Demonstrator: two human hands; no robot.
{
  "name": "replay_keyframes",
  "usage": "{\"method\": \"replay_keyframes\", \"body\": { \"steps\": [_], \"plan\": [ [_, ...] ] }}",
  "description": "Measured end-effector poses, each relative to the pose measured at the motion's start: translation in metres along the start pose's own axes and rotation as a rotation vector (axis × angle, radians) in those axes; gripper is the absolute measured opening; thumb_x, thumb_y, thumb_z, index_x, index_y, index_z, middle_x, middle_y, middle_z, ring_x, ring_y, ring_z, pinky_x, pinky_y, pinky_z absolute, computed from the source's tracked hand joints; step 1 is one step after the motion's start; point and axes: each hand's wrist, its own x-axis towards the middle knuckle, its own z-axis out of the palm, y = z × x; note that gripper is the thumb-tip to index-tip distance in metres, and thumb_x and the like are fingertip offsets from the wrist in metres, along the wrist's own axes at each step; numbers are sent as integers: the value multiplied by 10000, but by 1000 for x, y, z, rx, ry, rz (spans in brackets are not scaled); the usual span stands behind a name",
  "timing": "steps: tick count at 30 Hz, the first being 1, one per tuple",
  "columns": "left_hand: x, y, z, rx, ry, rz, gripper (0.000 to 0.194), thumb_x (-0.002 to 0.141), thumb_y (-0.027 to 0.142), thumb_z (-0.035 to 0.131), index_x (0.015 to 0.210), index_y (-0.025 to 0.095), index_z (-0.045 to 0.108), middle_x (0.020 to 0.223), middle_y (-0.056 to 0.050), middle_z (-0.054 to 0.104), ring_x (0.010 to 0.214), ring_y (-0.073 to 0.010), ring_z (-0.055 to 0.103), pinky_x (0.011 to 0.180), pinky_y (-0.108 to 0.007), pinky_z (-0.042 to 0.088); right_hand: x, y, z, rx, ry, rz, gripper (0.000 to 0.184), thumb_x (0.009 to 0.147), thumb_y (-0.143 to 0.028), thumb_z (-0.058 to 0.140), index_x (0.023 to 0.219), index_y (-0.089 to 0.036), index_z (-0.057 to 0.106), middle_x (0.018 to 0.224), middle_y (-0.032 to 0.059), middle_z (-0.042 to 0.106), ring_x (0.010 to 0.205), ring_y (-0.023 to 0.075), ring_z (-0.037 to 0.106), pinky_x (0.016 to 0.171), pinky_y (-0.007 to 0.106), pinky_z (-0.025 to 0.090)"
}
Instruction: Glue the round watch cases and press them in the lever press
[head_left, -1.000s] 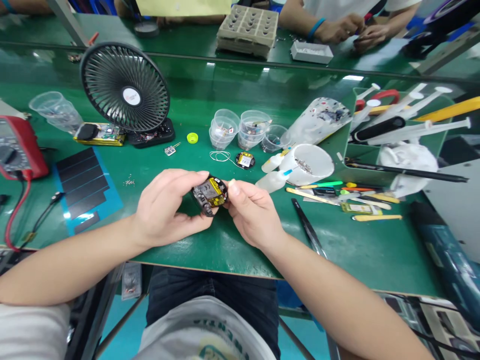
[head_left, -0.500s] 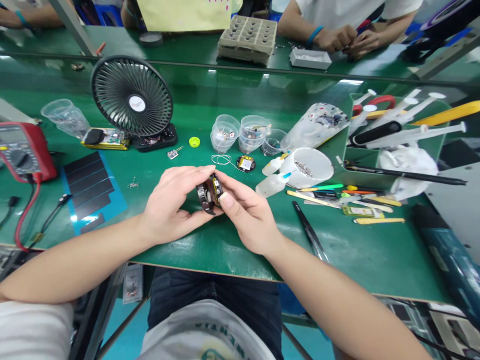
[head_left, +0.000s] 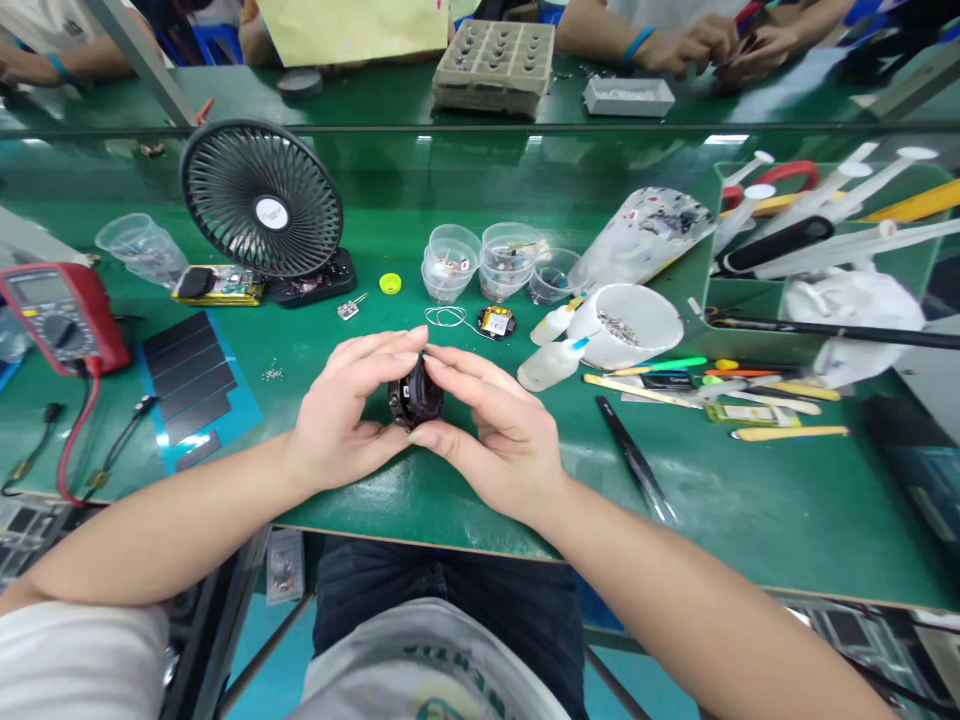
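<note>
Two hands (head_left: pixel 346 402) (head_left: pixel 495 432) cup round black casing (head_left: pixel 415 394) (watch-like)

We see a bright, evenly lit scene, with the light falling from above: a white streak of glare lies on the glass pane (head_left: pixel 724 139), and a paler sheen spreads over the green mat (head_left: pixel 442 505). Shadows are soft. The left hand (head_left: pixel 345 400) and right hand (head_left: pixel 495 430) throw only faint ones, and the dark device (head_left: pixel 415 393) between them shows little detail. Toward the frame's borders, the wide lens bends the bench edge (head_left: pixel 420 542), and the co-worker's hands (head_left: pixel 690 45) look slightly soft.
</note>
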Motion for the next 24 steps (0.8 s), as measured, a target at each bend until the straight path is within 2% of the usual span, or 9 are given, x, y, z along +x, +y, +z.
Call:
{"method": "replay_keyframes", "body": {
  "steps": [3,13,18,24],
  "plan": [
    [0,0,-1,8,7,15,537,1000,454,774,1460,303,541,1414,-165,728,1336,-272,709,1102,-472,607,0,-1,0,-6,-5,-45,513,923,-313,888,1409,-386,744,1409,71,753,1260,259,737,1121,447,621],
    [1,1,-1,116,25,7,516,991,422,785,1435,316,545,1401,-127,742,1270,-263,733,1037,-456,616,2,0,0,30,19,-17,536,888,-304,922,1377,-441,753,1347,38,768,1217,244,739,1096,427,623],
    [1,1,0,119,47,9,545,972,458,811,1431,310,558,1390,-123,750,1252,-260,741,1029,-443,615,2,2,0,46,11,23,501,871,-337,936,1339,-422,780,1344,48,771,1225,265,740,1103,465,626],
    [3,2,0,157,55,19,523,992,556,759,1400,295,562,1364,-134,760,1231,-260,756,992,-444,633,1,3,2,65,16,48,470,869,-362,936,1314,-413,796,1346,49,777,1228,270,741,1120,480,619]
  ]
}}
